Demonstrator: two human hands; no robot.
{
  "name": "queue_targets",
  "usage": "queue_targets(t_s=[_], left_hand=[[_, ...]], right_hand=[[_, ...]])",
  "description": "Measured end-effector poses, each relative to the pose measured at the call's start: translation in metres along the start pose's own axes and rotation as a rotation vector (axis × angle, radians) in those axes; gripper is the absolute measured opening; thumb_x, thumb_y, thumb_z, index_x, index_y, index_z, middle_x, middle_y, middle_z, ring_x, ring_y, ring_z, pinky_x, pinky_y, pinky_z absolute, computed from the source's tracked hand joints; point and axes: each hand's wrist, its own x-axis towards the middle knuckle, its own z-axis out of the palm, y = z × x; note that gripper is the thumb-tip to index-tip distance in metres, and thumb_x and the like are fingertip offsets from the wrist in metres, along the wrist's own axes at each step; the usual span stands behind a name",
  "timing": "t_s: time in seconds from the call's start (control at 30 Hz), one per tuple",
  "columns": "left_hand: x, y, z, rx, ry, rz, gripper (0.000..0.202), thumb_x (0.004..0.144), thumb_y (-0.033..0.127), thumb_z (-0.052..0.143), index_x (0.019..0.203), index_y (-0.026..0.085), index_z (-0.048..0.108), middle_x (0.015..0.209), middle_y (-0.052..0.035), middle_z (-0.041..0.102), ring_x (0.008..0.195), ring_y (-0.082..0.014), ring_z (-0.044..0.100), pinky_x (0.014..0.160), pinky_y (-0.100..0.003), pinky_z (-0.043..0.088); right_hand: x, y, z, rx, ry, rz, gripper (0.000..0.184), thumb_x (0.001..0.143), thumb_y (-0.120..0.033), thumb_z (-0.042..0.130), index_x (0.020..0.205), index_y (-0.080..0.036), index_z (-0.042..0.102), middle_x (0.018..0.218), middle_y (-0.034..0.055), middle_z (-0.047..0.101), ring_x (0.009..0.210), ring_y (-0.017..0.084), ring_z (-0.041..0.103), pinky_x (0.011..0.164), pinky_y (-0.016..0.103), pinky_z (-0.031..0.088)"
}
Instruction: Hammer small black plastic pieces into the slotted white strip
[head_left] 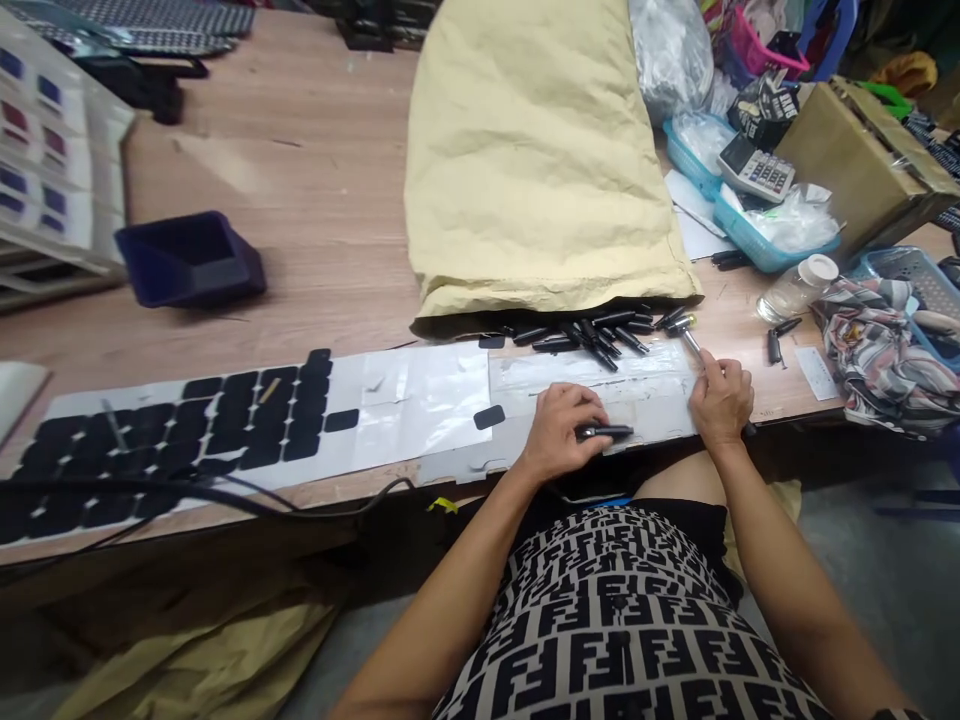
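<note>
My left hand (564,428) is closed on a slim black pen-like piece (616,432), which lies flat on the white-covered board (660,400) at the table's front edge. The piece's left end is hidden under my fingers. A small hammer (691,342) is in my right hand (723,400), its metal head raised up and to the left of my fist. Several similar black pieces (592,338) lie in a loose pile just beyond the board. More of them (775,345) sit to the right of my right hand.
A large tan sack (540,150) lies behind the pile. Rows of black rounded pads (255,410) cover a white sheet on the left, near a dark blue tray (191,262). To the right are a jar (796,287), crumpled cloth (862,350), blue baskets (772,245) and a cardboard box (847,165).
</note>
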Motion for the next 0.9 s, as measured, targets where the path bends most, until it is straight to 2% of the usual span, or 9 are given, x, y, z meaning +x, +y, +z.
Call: queue_targets(t_s=[0.07, 0.13, 0.23, 0.43, 0.53, 0.7, 0.8, 0.9], left_hand=[[-0.002, 0.002, -0.005, -0.002, -0.128, 0.113, 0.014, 0.070, 0.032, 0.082, 0.083, 0.029, 0.079, 0.132, -0.0023, 0.063, 0.130, -0.0339, 0.044, 0.114, -0.054, 0.032], [-0.004, 0.005, -0.009, 0.019, -0.252, 0.222, 0.014, 0.065, 0.027, 0.083, 0.078, 0.030, 0.081, 0.150, 0.0017, 0.051, 0.143, -0.0388, 0.034, 0.120, -0.059, 0.023], [-0.006, 0.009, -0.010, 0.073, -0.358, 0.332, 0.012, 0.064, 0.021, 0.082, 0.073, 0.029, 0.080, 0.162, 0.0062, 0.037, 0.150, -0.0413, 0.025, 0.123, -0.064, 0.015], [-0.010, 0.011, -0.005, 0.072, -0.327, 0.389, 0.024, 0.062, 0.008, 0.079, 0.079, 0.026, 0.079, 0.166, 0.0021, 0.033, 0.153, -0.0380, 0.027, 0.124, -0.063, 0.021], [-0.009, 0.014, -0.007, 0.044, -0.362, 0.353, 0.022, 0.064, 0.015, 0.081, 0.082, 0.028, 0.080, 0.165, 0.0038, 0.034, 0.154, -0.0384, 0.026, 0.124, -0.065, 0.021], [-0.007, 0.015, -0.013, -0.032, -0.348, 0.355, 0.009, 0.067, 0.022, 0.082, 0.072, 0.028, 0.078, 0.161, 0.0032, 0.041, 0.151, -0.0397, 0.031, 0.122, -0.067, 0.024], [-0.008, 0.010, -0.014, -0.131, -0.299, 0.328, 0.009, 0.071, 0.023, 0.080, 0.068, 0.025, 0.072, 0.153, 0.0011, 0.052, 0.148, -0.0364, 0.038, 0.121, -0.062, 0.028], [-0.007, 0.005, -0.015, -0.348, -0.174, 0.202, 0.006, 0.080, 0.026, 0.073, 0.083, 0.023, 0.068, 0.134, -0.0059, 0.066, 0.129, -0.0278, 0.057, 0.109, -0.047, 0.047]], right_hand=[[-0.001, -0.001, -0.002, -0.011, -0.005, 0.003, 0.054, 0.083, -0.013, 0.053, 0.135, -0.025, 0.064, 0.111, 0.0115, 0.055, 0.096, 0.026, 0.044, 0.080, 0.037, 0.036], [-0.001, -0.001, -0.005, -0.025, -0.006, 0.011, 0.054, 0.083, -0.014, 0.052, 0.134, -0.026, 0.065, 0.110, 0.0111, 0.056, 0.096, 0.026, 0.044, 0.080, 0.037, 0.037], [-0.002, 0.000, -0.007, -0.039, -0.006, 0.013, 0.052, 0.085, -0.015, 0.051, 0.134, -0.026, 0.066, 0.110, 0.0104, 0.058, 0.095, 0.025, 0.046, 0.081, 0.037, 0.038], [-0.002, 0.004, -0.005, -0.052, -0.020, 0.009, 0.057, 0.080, -0.013, 0.051, 0.134, -0.026, 0.065, 0.110, 0.0108, 0.058, 0.095, 0.025, 0.047, 0.083, 0.037, 0.040], [-0.003, 0.005, -0.005, -0.055, -0.015, 0.014, 0.056, 0.082, -0.013, 0.049, 0.134, -0.026, 0.065, 0.109, 0.0103, 0.059, 0.095, 0.025, 0.048, 0.083, 0.037, 0.039], [-0.002, 0.004, -0.009, -0.060, -0.006, 0.018, 0.054, 0.083, -0.013, 0.050, 0.132, -0.026, 0.067, 0.109, 0.0096, 0.060, 0.094, 0.025, 0.049, 0.083, 0.037, 0.039], [-0.001, 0.002, -0.012, -0.078, -0.001, 0.011, 0.052, 0.083, -0.013, 0.051, 0.131, -0.025, 0.067, 0.108, 0.0097, 0.061, 0.093, 0.024, 0.049, 0.081, 0.036, 0.040], [0.001, 0.002, -0.014, -0.087, 0.008, -0.002, 0.048, 0.085, -0.016, 0.050, 0.129, -0.024, 0.069, 0.107, 0.0094, 0.061, 0.090, 0.024, 0.049, 0.079, 0.035, 0.039]])
